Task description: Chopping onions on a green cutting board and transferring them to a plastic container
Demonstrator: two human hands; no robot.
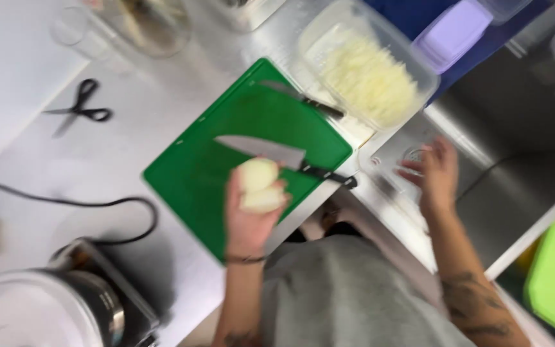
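Steel desk (130, 148) is carrying a green cutting board (226, 154). Above its near edge the left hand (248, 215) is grasping a peeled onion (258, 186); the right hand (435, 177) is hovering released, right of the board. The chef knife (271, 154) lying just behind the onion could cut the fingers. Beyond the board a clear tub (367, 71) is holding pale shreds, beside a lilac lid (451, 32).

Grey shirt, bare forearms — tattooed; dark band on left wrist (245, 259).
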